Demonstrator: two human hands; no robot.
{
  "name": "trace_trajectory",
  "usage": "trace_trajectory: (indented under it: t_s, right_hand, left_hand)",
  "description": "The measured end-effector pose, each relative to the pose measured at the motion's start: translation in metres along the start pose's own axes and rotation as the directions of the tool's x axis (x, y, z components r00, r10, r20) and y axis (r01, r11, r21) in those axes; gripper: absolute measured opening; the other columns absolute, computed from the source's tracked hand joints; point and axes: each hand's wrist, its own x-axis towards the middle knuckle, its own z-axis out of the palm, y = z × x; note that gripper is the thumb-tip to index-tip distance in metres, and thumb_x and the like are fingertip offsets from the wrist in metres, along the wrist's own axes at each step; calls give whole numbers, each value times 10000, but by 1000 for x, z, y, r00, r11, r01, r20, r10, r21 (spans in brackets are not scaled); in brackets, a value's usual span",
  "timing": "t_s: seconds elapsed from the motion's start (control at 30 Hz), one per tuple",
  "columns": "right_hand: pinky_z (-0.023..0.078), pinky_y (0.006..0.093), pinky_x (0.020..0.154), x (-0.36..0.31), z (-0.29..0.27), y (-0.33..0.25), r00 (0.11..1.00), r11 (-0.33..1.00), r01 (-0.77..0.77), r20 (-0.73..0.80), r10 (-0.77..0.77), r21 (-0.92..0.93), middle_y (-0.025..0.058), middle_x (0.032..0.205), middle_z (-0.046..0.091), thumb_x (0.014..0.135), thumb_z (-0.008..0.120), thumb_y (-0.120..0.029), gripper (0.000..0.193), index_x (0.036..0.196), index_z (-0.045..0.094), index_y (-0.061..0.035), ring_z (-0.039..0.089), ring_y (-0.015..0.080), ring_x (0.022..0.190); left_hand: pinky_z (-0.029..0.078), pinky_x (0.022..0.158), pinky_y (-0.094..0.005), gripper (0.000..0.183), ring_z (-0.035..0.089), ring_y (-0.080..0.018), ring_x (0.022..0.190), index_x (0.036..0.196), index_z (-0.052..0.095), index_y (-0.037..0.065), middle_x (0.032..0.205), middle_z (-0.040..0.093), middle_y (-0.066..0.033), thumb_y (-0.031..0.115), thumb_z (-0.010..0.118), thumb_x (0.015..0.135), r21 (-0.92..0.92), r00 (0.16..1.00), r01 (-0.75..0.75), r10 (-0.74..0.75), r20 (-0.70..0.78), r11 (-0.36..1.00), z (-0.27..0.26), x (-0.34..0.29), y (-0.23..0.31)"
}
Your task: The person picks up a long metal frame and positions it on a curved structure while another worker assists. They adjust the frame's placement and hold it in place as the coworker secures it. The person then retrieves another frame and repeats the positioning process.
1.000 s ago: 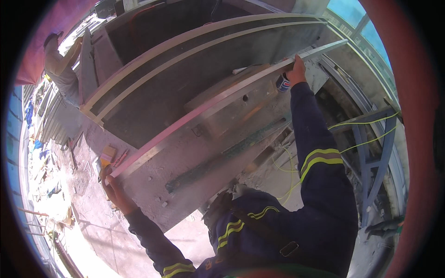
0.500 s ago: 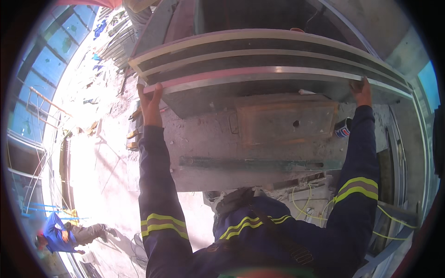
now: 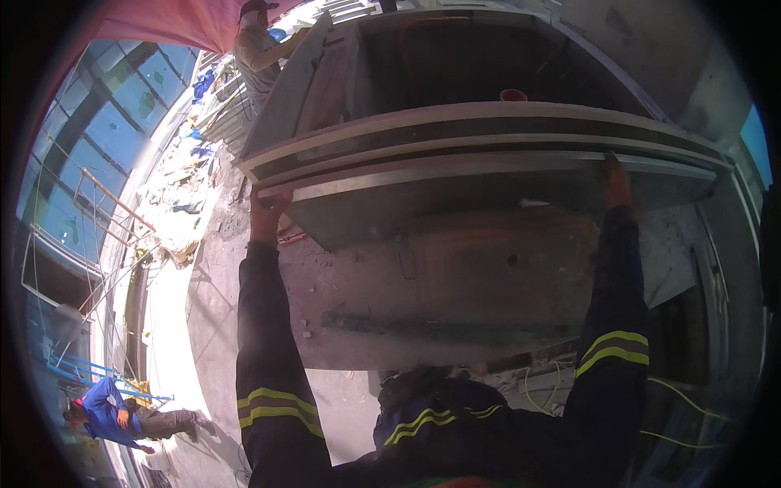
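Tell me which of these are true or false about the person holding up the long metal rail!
1. Both hands are on the long metal rail. True: the left hand holds one end, the right hand the other.
2. The sleeves have red stripes. False: the stripes are yellow.
3. A person in blue is at lower left. True.
4. The right hand holds a hammer. False: it holds only the rail.
5. Another person is at the top. True.
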Motion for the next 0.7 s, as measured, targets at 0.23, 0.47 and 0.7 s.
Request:
trace_trajectory:
  t_s: [0.23,0.47,0.7]
  right_hand:
    - [497,402,893,-15,49,-22,965,994,-86,-241,100,70,33,1252,637,958,736,-453,476,1298,658,-130,613,188,1091]
    - [498,454,839,-25,62,-35,948,997,-16,-316,39,73,134,1241,649,891,815,-405,603,1292,661,18,612,269,1039]
    - [448,501,1082,-21,72,-55,949,993,-118,-295,110,-9,163,1479,515,921,784,-382,668,1432,563,-14,538,338,1301]
  left_hand:
    - [456,1079,-406,748,614,-272,1219,1526,397,19,1270,661,-185,249,802,941,2,998,31,-31,60,1000,4,14,1]
    - [450,1086,-412,762,609,-283,1222,1521,388,4,1293,647,-205,284,800,945,68,998,59,-59,2,996,-3,10,0]
    - [463,1070,-430,828,593,-291,1238,1536,362,-7,1373,590,-226,347,805,934,56,993,105,-101,-67,993,-9,20,-31]
